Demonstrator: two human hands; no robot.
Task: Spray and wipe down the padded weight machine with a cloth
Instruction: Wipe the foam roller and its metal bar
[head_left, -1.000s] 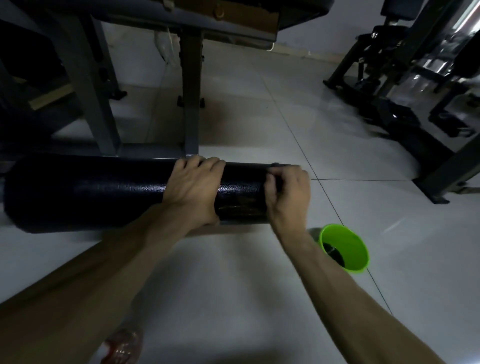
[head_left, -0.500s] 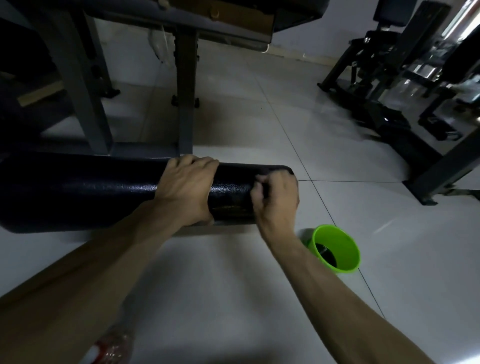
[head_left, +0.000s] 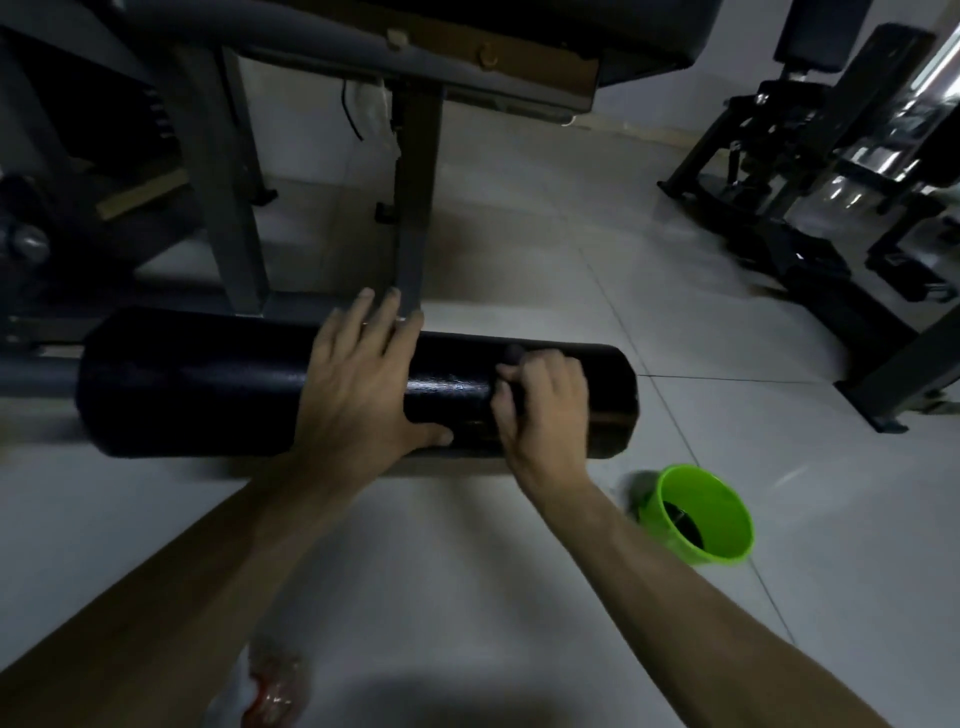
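Observation:
A black padded roller (head_left: 197, 384) of the weight machine lies across the middle, low over the tiled floor. My left hand (head_left: 358, 384) rests flat on it with fingers straight, thumb at the near side. My right hand (head_left: 540, 405) sits near the roller's right end, its fingers curled round a small dark cloth (head_left: 511, 356) pressed against the pad. Most of the cloth is hidden in the fist. A clear bottle with a red label (head_left: 270, 686) lies on the floor under my left forearm.
A green plastic bucket (head_left: 696, 514) stands on the floor right of the roller's end. Grey frame posts (head_left: 413, 208) and a padded seat rise behind the roller. Other dark machines (head_left: 810, 218) fill the right side.
My left hand has uncurled from gripping the roller to lying flat with fingers stretched over its top. The right hand with the cloth has shifted a little along the pad's right end.

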